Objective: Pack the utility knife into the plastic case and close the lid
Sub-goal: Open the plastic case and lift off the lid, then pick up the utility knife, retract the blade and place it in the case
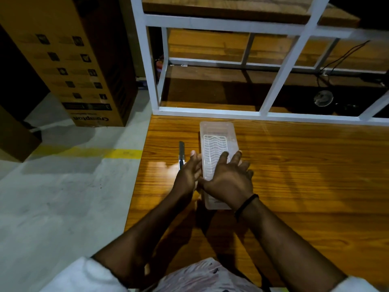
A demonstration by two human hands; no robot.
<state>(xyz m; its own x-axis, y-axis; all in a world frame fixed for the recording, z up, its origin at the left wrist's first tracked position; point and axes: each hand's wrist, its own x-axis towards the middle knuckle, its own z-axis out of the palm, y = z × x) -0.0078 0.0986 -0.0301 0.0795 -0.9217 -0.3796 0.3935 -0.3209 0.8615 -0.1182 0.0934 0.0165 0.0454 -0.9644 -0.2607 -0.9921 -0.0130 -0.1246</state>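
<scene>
A glossy, varnished wood-grain table (294,165) reflects patches of light. On it lies a translucent, frosted plastic case (219,142) with a ribbed lid. Just left of it, a slim knife (181,152) looks dark and partly metallic. Far left stands a matt brown cardboard box (69,60) on a dull, rough, concrete-like floor (63,197). The frame (210,24) beyond is smooth, white-painted metal.
</scene>
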